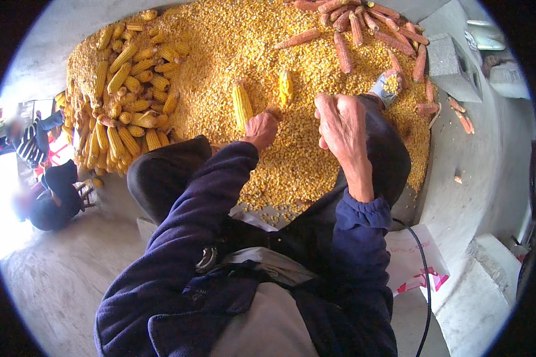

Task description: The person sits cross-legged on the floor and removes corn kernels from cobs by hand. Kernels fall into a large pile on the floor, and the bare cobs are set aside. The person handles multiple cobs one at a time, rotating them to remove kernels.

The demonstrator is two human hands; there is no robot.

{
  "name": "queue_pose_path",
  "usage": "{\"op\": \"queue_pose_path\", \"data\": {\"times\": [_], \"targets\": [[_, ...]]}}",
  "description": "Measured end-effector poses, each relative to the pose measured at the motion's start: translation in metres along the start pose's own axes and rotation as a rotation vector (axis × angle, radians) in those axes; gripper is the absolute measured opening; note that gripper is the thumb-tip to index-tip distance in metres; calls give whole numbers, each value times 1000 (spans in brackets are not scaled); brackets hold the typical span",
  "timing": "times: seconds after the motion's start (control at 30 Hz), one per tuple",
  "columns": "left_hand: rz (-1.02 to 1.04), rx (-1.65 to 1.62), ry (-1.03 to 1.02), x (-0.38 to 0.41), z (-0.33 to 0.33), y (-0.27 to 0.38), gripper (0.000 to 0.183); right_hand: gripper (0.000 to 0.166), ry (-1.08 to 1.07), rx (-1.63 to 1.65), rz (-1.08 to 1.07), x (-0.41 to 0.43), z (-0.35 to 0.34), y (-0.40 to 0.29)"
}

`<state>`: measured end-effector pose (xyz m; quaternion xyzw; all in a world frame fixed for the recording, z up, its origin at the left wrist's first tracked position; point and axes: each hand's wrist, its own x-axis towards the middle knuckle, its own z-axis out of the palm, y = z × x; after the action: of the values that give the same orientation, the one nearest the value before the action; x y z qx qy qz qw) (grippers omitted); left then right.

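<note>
My left hand, its fingers curled down, is low over the loose corn kernels; what lies under its fingers is hidden. Touching or just beside it is an unshelled yellow corn cob. A smaller yellow corn cob lies on the kernels between my two hands, a little farther off. My right hand is raised over the kernels near my right knee, with its fingers curled in; whether it holds something does not show.
Unshelled corn cobs are heaped at the left. Stripped reddish cobs lie at the upper right, beside a concrete block. My slippered foot has kernels on it. A black cable runs at the lower right. Two people are at the far left.
</note>
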<state>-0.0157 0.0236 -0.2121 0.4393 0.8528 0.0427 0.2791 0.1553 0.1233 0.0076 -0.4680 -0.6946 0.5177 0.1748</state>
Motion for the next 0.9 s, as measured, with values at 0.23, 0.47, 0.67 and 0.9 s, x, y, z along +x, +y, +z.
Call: {"op": "queue_pose_path", "data": {"times": [0.23, 0.47, 0.67, 0.9], "targets": [[135, 170, 160, 48, -67, 51, 29, 46, -27, 2, 109, -2, -4, -4], [1073, -460, 476, 37, -185, 234, 43, 32, 491, 406, -137, 3, -7, 8], [505, -312, 275, 67, -131, 157, 32, 35, 350, 249, -125, 8, -6, 15], [175, 162, -13, 13, -14, 5, 25, 36, 287, 102, -128, 9, 1, 20]]}}
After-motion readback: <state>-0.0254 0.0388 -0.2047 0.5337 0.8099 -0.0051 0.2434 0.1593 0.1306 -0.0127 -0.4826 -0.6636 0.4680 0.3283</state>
